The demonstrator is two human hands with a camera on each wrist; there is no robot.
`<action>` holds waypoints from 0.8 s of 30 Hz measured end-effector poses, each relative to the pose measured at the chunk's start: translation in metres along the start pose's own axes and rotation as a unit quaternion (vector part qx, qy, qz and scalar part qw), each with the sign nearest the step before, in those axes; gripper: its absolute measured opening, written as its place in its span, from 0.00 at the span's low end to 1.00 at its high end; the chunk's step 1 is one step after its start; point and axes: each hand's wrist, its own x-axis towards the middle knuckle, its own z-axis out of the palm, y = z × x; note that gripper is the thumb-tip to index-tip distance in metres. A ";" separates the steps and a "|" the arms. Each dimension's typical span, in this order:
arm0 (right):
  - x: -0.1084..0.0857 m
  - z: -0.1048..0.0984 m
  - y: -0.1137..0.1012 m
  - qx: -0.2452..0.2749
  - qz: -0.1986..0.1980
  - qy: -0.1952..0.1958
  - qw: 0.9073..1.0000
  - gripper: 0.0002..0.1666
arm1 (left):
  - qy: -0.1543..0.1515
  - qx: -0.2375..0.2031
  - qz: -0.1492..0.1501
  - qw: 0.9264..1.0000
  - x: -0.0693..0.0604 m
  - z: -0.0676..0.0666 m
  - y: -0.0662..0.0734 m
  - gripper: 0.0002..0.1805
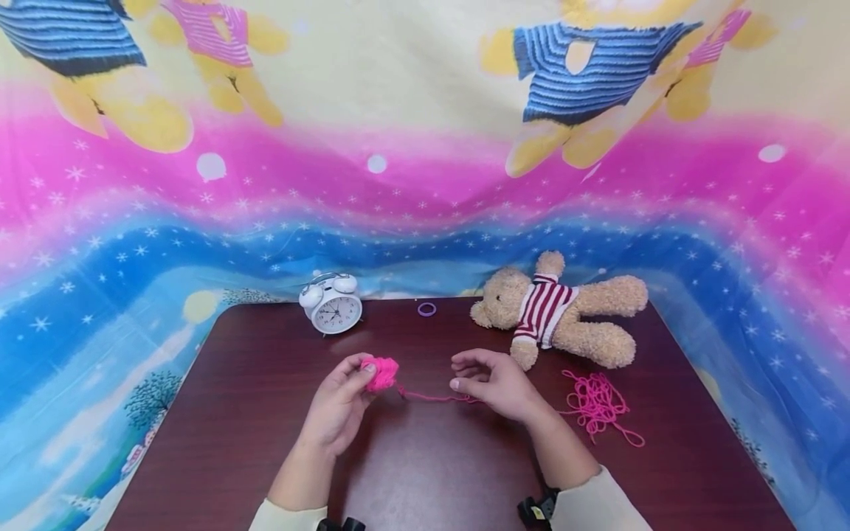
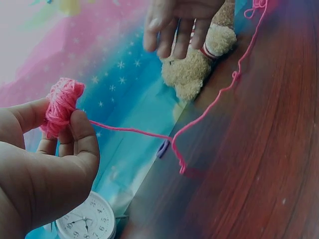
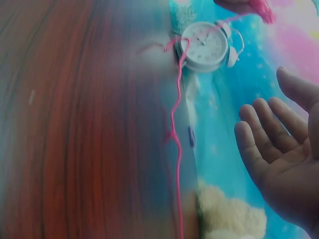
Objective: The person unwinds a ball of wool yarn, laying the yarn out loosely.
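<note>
A small wound bundle of pink yarn (image 1: pixel 381 374) is pinched between the thumb and fingers of my left hand (image 1: pixel 340 405), above the table's middle. In the left wrist view the bundle (image 2: pixel 63 105) shows its wrapped strands. One pink strand (image 2: pixel 130 130) runs from it, dips towards the table and goes on to the right. My right hand (image 1: pixel 498 383) hovers near that strand with relaxed, spread fingers and holds nothing. Its bare palm (image 3: pixel 294 174) shows in the right wrist view. Beyond the right wrist, a loose tangle of pink yarn (image 1: pixel 598 405) lies on the table.
A white twin-bell alarm clock (image 1: pixel 334 306) stands at the back left of the dark wooden table (image 1: pixel 219 428). Near the back edge lies a purple ring (image 1: pixel 426 310). A teddy bear (image 1: pixel 564 310) in a striped shirt lies at the back right. Printed cloth (image 1: pixel 425 192) hangs behind.
</note>
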 end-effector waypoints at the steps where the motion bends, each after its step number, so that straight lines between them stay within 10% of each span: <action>1: 0.001 0.004 -0.002 0.002 -0.002 -0.003 1.000 0.23 | -0.001 0.001 -0.002 1.000 0.000 0.002 0.000 0.14; 24: 0.019 0.059 -0.017 -0.070 -0.054 -0.016 0.996 0.14 | -0.045 -0.025 -0.006 0.999 -0.006 0.034 0.005 0.08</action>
